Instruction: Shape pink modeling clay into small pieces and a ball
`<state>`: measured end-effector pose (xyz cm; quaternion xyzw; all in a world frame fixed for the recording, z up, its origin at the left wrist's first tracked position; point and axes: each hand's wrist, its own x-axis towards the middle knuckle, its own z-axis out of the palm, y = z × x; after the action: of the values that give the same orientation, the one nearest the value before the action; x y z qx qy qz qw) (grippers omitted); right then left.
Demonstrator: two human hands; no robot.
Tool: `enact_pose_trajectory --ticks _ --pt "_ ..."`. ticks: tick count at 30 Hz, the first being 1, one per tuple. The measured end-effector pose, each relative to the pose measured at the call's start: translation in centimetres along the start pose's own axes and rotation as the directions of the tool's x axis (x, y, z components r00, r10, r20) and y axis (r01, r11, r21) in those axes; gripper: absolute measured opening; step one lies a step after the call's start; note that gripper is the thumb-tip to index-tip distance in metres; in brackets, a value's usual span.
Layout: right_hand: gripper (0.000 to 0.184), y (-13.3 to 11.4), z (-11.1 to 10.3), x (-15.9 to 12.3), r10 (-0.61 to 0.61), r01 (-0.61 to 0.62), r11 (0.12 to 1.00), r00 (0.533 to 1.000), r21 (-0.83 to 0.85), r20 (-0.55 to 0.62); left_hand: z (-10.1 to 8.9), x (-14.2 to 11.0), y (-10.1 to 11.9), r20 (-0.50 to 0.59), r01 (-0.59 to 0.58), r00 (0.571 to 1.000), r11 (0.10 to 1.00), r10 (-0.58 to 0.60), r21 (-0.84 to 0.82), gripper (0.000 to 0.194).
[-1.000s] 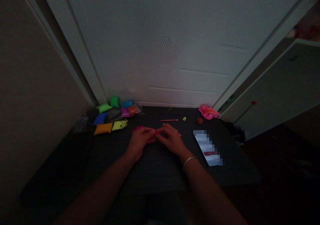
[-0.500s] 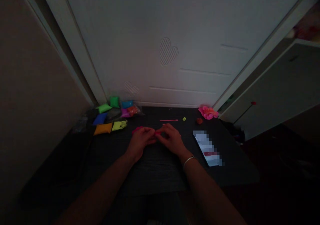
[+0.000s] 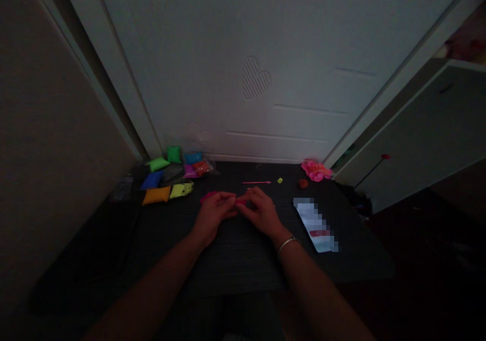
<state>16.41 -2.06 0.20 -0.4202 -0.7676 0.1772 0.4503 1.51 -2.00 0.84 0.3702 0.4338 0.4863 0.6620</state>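
My left hand [image 3: 213, 212] and my right hand [image 3: 261, 210] meet at the middle of a dark table [image 3: 235, 260]. Their fingertips pinch a small pink piece of clay [image 3: 240, 199] between them. Another pink bit [image 3: 208, 195] lies just beyond my left hand. A silver bracelet [image 3: 286, 242] circles my right wrist. A thin pink stick [image 3: 256, 182] lies past my hands, with a tiny yellow-green lump [image 3: 280, 180] beside it.
Several coloured clay packets [image 3: 167, 176] are heaped at the table's far left. A pink clay flower shape [image 3: 316, 170] and a small red lump [image 3: 302, 182] sit at the far right. A phone [image 3: 315, 223] lies right of my right hand. A white door [image 3: 266, 78] stands behind.
Both hands stay in place, with only slight finger movement on the pink clay.
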Motion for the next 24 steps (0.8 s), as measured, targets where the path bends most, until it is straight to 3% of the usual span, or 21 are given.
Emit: enact_pose_trajectory --ticks 16,20,24 --pt "0.014 0.17 0.16 -0.04 0.028 -0.028 0.999 1.000 0.015 0.013 0.19 -0.14 0.30 -0.007 -0.010 1.000 1.000 0.010 0.008 0.026" --pt "0.021 0.12 0.10 0.02 0.030 -0.030 1.000 0.999 0.004 0.025 0.20 -0.14 0.42 -0.032 -0.011 0.999 1.000 0.011 0.018 0.029" --pt "0.016 0.18 0.08 0.02 0.012 -0.012 1.000 1.000 0.000 0.028 0.15 -0.08 0.43 -0.053 -0.015 0.998 1.000 0.016 0.028 0.029"
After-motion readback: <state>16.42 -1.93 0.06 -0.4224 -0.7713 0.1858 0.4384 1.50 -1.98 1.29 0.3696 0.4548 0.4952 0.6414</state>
